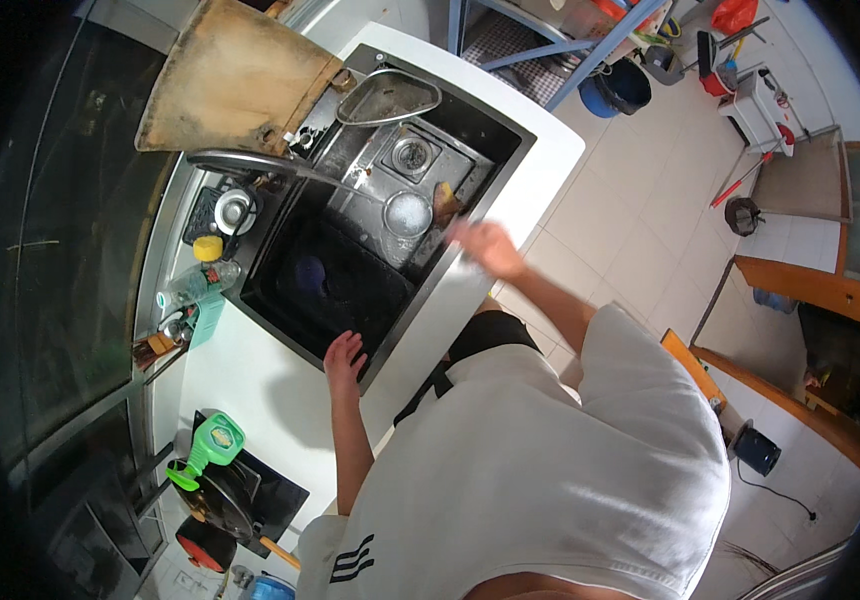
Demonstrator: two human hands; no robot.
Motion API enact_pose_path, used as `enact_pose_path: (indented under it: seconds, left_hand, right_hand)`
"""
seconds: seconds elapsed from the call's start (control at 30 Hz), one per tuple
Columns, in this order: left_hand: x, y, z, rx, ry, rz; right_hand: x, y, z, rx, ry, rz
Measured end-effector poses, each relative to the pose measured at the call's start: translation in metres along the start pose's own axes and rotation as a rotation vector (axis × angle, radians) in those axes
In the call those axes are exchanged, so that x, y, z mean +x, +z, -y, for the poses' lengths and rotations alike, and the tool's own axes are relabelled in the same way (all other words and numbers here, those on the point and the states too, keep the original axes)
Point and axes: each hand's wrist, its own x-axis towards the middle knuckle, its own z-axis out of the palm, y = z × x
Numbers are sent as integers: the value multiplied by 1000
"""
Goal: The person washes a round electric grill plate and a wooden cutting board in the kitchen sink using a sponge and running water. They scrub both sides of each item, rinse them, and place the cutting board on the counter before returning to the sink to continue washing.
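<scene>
A kitchen sink (479, 141) with a dark rim lies before me. Water runs from the faucet (250, 160) into a small round vessel (407, 215) in the basin. A brown and yellow thing (445, 202) lies beside it. My right hand (488, 246) is blurred over the near rim; whether it holds something cannot be told. My left hand (344, 358) is over the sink's near left corner, fingers apart, holding nothing. A dark tray or board covers the left part of the sink, with a round bluish patch on it.
A wooden cutting board (242, 75) leans behind the sink. A plastic bottle (201, 283) stands at the left back. Farther left are a green spray bottle (218, 440) and a pan (224, 506) on the cooktop. A metal strainer basket (389, 97) sits at the sink's far corner.
</scene>
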Motion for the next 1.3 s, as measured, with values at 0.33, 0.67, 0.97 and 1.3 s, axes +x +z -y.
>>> enact_pose_path:
  seconds: [0.33,0.67,0.97,1.3]
  left_hand:
    - [-17,-49,22,18,-43,-45]
    - [-4,-45,14,14,-16,34]
    - [-5,-68,7,62,8,-31]
    - [-4,-49,6,58,-28,-29]
  right_hand:
    - [29,-102,-70,-721,250,-419]
    - [-87,78,83,-382,-316,113]
    - [-3,-123,-64,-833,151,-503]
    - [-67,152,102,-312,-263,114]
